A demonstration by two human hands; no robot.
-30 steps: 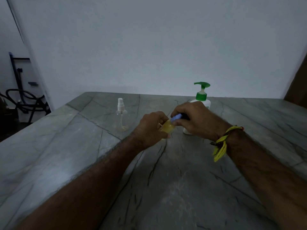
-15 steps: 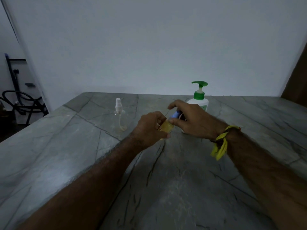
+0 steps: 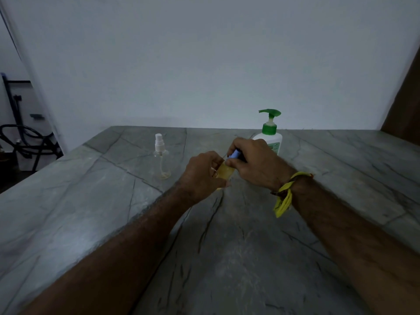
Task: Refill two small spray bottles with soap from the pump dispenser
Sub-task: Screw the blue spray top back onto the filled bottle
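My left hand (image 3: 203, 173) grips a small clear spray bottle (image 3: 225, 172) filled with yellowish soap, held over the middle of the grey marble table (image 3: 91, 223). Its blue spray cap (image 3: 234, 154) is pinched in the curled fingers of my right hand (image 3: 254, 162). A second small clear spray bottle (image 3: 161, 159) with a white cap stands upright to the left, nearly empty. Behind my right hand stands the white pump dispenser (image 3: 270, 137) with a green pump head, its lower part hidden by that hand.
A white wall runs along the table's far edge. At far left, beyond the table's edge, dark hoses and a stand (image 3: 20, 137) sit on the floor. A brown panel (image 3: 406, 105) stands at far right. A yellow band (image 3: 285, 196) is tied round my right wrist.
Both hands stay together on the soap-filled bottle; my right hand has shifted its fingers round the blue cap. The camera has tilted slightly. The other bottle and dispenser have not moved.
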